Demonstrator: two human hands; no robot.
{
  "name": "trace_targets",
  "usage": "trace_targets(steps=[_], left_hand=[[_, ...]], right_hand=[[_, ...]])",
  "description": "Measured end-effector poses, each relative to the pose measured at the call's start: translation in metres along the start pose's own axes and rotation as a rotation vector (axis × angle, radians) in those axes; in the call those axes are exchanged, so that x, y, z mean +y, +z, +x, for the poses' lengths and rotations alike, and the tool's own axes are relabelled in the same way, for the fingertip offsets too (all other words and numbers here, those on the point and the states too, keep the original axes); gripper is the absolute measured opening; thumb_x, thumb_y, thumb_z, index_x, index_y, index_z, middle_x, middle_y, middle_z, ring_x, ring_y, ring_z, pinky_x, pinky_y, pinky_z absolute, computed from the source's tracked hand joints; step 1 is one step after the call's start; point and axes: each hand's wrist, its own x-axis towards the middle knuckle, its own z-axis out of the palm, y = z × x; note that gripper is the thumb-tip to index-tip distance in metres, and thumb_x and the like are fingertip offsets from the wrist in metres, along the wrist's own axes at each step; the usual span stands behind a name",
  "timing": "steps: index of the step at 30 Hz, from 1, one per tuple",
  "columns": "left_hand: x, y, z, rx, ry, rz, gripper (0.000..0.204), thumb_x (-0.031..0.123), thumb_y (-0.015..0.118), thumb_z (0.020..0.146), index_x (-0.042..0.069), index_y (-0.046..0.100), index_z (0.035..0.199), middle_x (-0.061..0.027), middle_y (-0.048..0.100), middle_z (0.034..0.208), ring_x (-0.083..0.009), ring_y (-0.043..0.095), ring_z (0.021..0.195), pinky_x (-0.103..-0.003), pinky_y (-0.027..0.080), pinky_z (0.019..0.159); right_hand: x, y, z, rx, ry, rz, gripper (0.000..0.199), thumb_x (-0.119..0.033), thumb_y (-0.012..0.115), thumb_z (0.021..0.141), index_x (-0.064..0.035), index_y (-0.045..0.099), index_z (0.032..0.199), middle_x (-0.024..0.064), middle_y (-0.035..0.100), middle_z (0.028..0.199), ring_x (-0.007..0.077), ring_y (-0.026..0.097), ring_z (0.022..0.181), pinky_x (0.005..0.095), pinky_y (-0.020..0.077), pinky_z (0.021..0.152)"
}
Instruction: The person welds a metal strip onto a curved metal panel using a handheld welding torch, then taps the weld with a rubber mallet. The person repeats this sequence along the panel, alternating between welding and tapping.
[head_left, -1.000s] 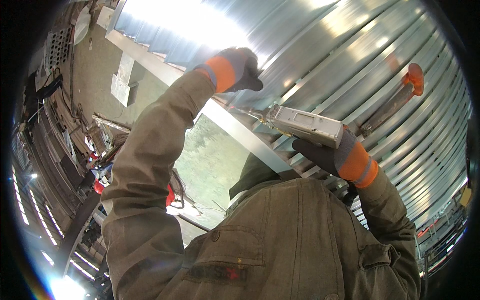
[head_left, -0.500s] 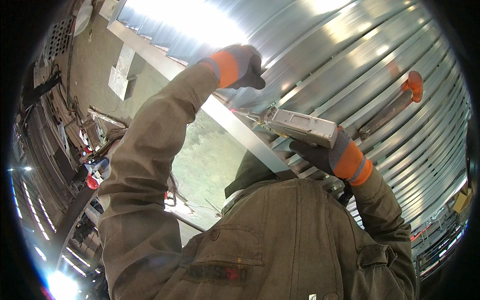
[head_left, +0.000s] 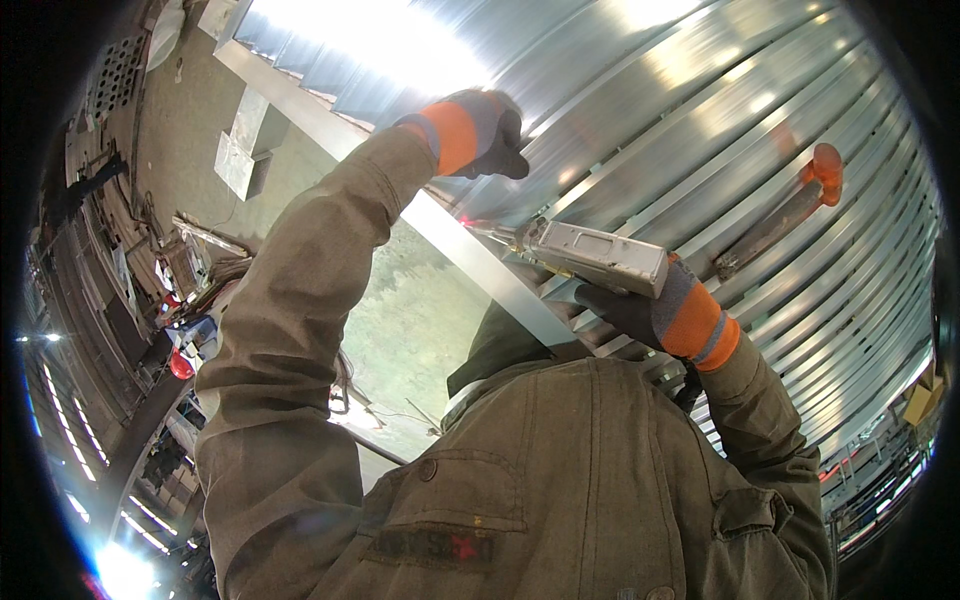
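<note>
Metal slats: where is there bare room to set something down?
Bare metal slats lie between the left hand and the hammer, beyond the boxy silver handheld tool, and between the hammer and right sleeve. It is crowded around the tool's tip, near the left hand and frame rail.

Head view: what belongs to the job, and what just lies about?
Apparently in use:
boxy tool, in the right hand
slatted panel and rail, by the left hand

Apparently lying about:
orange-ended tool on the panel
pale angular piece on the floor
</note>
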Motion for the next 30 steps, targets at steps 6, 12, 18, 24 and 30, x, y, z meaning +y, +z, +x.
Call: trace_targets(steps=[6, 12, 18, 24, 30], left_hand=[[0.003, -0.004, -0.002, -0.038, -0.016, 0.046, 0.035, 0.041, 0.084, 0.092, 0.007, 0.08, 0.1, -0.0057, 0.073, 0.075, -0.0186, 0.07, 0.064, -0.038, 0.057, 0.063], [0.01, -0.003, -0.008, 0.037, -0.028, 0.187, 0.037, 0.037, 0.083, 0.085, 0.005, 0.081, 0.104, -0.012, 0.079, 0.094, -0.029, 0.077, 0.084, -0.044, 0.061, 0.076], [-0.003, 0.004, -0.001, 0.168, 0.181, 0.205, 0.039, 0.041, 0.073, 0.087, 0.003, 0.075, 0.09, -0.0127, 0.074, 0.079, -0.0318, 0.074, 0.075, -0.046, 0.059, 0.077], [-0.002, 0.004, 0.007, 0.141, 0.141, 0.321, 0.044, 0.045, 0.07, 0.089, 0.002, 0.076, 0.082, -0.0132, 0.076, 0.08, -0.0311, 0.076, 0.076, -0.047, 0.06, 0.077], [0.009, -0.002, 0.005, -0.006, 0.016, 0.274, 0.041, 0.042, 0.069, 0.09, 0.005, 0.077, 0.074, -0.0092, 0.073, 0.067, -0.0261, 0.072, 0.062, -0.045, 0.06, 0.067]], right_hand=[[-0.01, -0.005, 0.0, -0.09, 0.109, -0.111, 0.044, -0.025, 0.077, 0.102, -0.0012, 0.067, 0.137, 0.0192, 0.078, 0.116, 0.0235, 0.078, 0.102, 0.0351, 0.0657, 0.089], [-0.045, 0.0, 0.011, -0.011, -0.105, 0.146, 0.04, -0.013, 0.076, 0.103, -0.003, 0.068, 0.141, 0.0115, 0.077, 0.122, 0.0192, 0.074, 0.11, 0.034, 0.0621, 0.093], [-0.064, -0.001, 0.011, -0.025, 0.26, 0.319, 0.037, -0.007, 0.072, 0.103, -0.002, 0.067, 0.14, 0.0077, 0.079, 0.11, 0.0133, 0.076, 0.089, 0.0298, 0.0642, 0.075], [-0.042, -0.005, 0.005, -0.061, 0.378, 0.695, 0.042, -0.005, 0.071, 0.104, -0.0014, 0.063, 0.145, 0.0123, 0.076, 0.122, 0.0169, 0.075, 0.104, 0.0319, 0.0641, 0.087], [-0.016, -0.005, 0.001, -0.15, 0.388, 0.587, 0.049, -0.009, 0.066, 0.107, -0.002, 0.054, 0.154, 0.013, 0.069, 0.133, 0.0201, 0.072, 0.104, 0.034, 0.0628, 0.086]])
